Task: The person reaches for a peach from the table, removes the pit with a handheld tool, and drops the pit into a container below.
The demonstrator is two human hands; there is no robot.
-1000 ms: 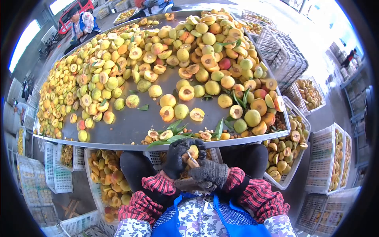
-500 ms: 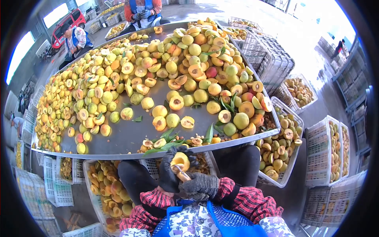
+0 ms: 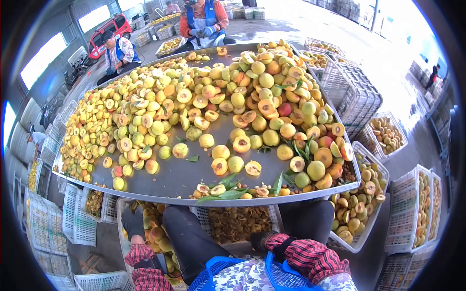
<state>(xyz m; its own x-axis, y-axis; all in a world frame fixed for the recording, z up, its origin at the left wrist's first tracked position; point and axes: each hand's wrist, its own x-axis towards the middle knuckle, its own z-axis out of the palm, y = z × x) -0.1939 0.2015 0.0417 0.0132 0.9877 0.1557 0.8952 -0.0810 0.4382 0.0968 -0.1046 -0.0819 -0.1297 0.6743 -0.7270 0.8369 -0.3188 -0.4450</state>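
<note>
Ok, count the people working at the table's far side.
2. A person in a blue apron sits at the far end of the table; a person in a dark cap is at its far left corner. Farther figures are left out; more may be hidden.

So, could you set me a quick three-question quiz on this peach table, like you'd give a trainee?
1. True or false: the person's black-gloved left hand hangs over the white plastic crate of halved peaches on their left.
2. Pick one: what fills the white crate between the knees, under the near edge of the shiny steel table? A) whole green peaches B) brown peach pits C) leaves
3. What colour is the vehicle parked behind the seated co-worker in the cap?

Key: 1 true; 2 B; 3 red.
</note>
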